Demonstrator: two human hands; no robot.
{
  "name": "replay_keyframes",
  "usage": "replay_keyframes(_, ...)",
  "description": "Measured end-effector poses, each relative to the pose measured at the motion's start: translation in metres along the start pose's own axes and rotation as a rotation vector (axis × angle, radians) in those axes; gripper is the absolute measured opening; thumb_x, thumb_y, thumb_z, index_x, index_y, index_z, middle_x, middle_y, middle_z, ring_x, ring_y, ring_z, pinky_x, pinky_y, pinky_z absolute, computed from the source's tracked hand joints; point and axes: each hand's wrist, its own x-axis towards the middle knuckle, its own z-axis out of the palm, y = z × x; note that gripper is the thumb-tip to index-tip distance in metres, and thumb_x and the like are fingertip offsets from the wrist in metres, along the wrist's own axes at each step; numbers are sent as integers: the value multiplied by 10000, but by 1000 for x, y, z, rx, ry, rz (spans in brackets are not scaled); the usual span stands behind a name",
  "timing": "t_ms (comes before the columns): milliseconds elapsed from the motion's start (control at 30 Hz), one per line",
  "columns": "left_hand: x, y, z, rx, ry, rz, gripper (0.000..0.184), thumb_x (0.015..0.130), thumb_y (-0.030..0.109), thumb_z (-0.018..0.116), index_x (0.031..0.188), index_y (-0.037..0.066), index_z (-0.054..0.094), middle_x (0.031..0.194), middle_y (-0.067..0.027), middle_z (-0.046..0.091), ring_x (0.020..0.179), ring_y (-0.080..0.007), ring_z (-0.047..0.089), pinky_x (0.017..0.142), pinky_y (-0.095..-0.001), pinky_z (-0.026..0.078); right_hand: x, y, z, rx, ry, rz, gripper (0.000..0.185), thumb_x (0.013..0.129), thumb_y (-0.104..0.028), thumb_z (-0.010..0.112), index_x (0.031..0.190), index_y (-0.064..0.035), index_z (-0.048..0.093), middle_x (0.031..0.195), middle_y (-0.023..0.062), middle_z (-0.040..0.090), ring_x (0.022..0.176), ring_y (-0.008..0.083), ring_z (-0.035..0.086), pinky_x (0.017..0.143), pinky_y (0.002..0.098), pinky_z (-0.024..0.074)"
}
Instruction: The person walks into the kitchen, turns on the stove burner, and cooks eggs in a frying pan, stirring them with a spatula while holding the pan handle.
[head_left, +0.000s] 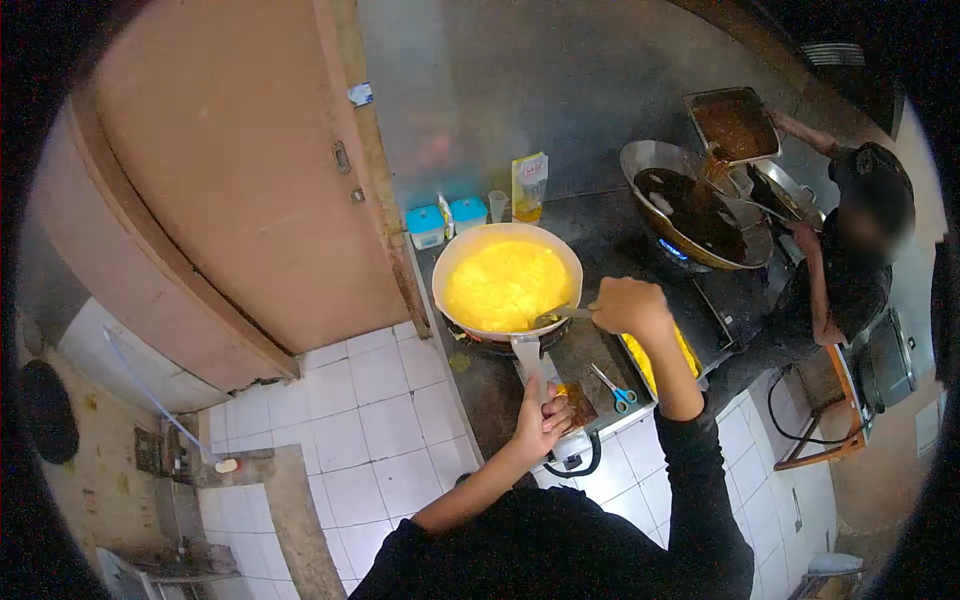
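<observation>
The person's left hand is wrapped around the pale handle of a deep frying pan, its fingers curled in against the grip, while the right hand is closed in a fist around the handle of a spatula, whose blade reaches over the near right rim and dips into the edge of a bright yellow, egg-like mixture. The pan sits over a burner near the left end of a dark counter, and the mixture covers most of its base. Blue-handled scissors lie to the right of the left hand, and more yellow food shows on the counter, partly hidden by the right forearm. Behind the pan stand two blue-lidded tubs, a clear cup and an upright pouch. Farther right, a blue flame burns under a large wok of dark liquid, and a co-worker in dark clothes stands beside it, one arm stretched toward a rectangular pan of brown food
</observation>
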Motion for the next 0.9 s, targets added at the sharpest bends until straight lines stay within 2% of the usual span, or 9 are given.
replay_keyframes(100, 0, 0, 1, 11, 4, 11, 405, 865, 529, 392, 716, 154, 429, 474, 59, 268, 313, -58, 225, 315, -202, 195, 28, -10, 47, -79, 125, 14, 232, 737, -254, 550, 849, -70, 635, 870, 126, 649, 811, 290, 638, 704, 381, 499)
replay_keyframes(200, 1, -1, -4, -27, -35, 2, 396, 851, 515, 437, 723, 140, 447, 479, 57, 274, 322, -55, 249, 323, -206, 209, 52, -7, 54, 23, 138, 96, 225, 735, -241, 557, 868, -77, 634, 885, 124, 647, 828, 296, 633, 714, 379, 497)
replay_keyframes(400, 0, 1, -3, 28, -22, -9, 400, 856, 535, 406, 732, 156, 427, 482, 55, 261, 329, -61, 229, 330, -217, 201, 97, -1, 69, 112, 160, 152, 264, 739, -245, 566, 939, -79, 615, 901, 146, 636, 861, 300, 623, 733, 393, 498)
replay_keyframes(633, 1, 2, -4, 23, -30, -32, 407, 860, 548, 380, 735, 161, 415, 488, 59, 251, 338, -62, 231, 342, -221, 212, 119, -21, 64, 268, 253, 107, 276, 774, -279, 542, 967, -97, 619, 908, 166, 623, 860, 325, 605, 755, 417, 481)
replay_keyframes(733, -1, 1, -2, 24, -15, -23, 408, 859, 551, 377, 733, 164, 414, 488, 60, 248, 338, -62, 230, 342, -220, 213, 128, -33, 67, 328, 231, 107, 292, 774, -293, 545, 967, -86, 618, 920, 183, 617, 881, 329, 598, 772, 415, 475)
replay_keyframes(867, 4, 1, -6, 9, -40, -9, 402, 862, 547, 379, 733, 168, 414, 480, 60, 240, 332, -63, 220, 340, -221, 210, 123, -40, 76, 284, 123, -19, 355, 765, -332, 552, 930, -21, 595, 951, 199, 608, 912, 338, 588, 793, 411, 468)
replay_keyframes(900, 4, 0, -8, -6, -43, -15, 401, 862, 546, 380, 733, 169, 415, 478, 60, 239, 330, -62, 216, 338, -222, 209, 118, -38, 82, 257, 173, -45, 317, 762, -299, 528, 911, -29, 601, 899, 196, 617, 867, 340, 600, 755, 409, 479)
